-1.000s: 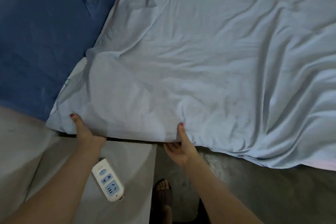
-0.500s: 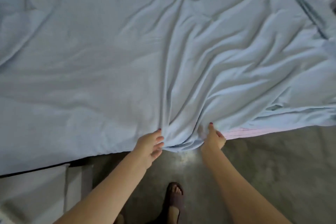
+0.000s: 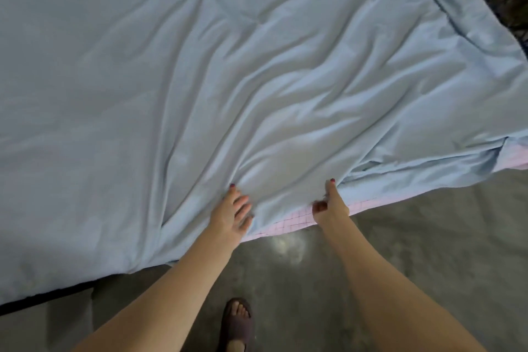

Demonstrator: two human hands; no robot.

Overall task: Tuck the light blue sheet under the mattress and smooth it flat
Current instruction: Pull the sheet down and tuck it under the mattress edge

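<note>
The light blue sheet (image 3: 200,71) is spread over nearly the whole bed, with long creases fanning from the near edge toward the far right corner. The left stretch of that near edge is seen hanging over the side; the middle and right stretch is drawn back, and a strip of pink checked mattress (image 3: 288,221) is exposed beneath it. The grey floor (image 3: 400,251) lies below, with a foot in a dark slipper (image 3: 238,323) planted just short of the bed. The left hand (image 3: 231,214) is laid on the sheet at the edge, fingers spread and fairly straight, thumb pointing up the bed — nothing is gripped by it. The right hand (image 3: 331,206) is set at the sheet's hem beside the exposed pink strip, thumb extended along the fabric, fingers curled; the hem appears to be pinched, though the contact is partly hidden. It is judged that the hem should be pulled down evenly over the pink strip before being pushed under, tension being kept toward the near side so the fanned creases are drawn out — not trapped.
</note>
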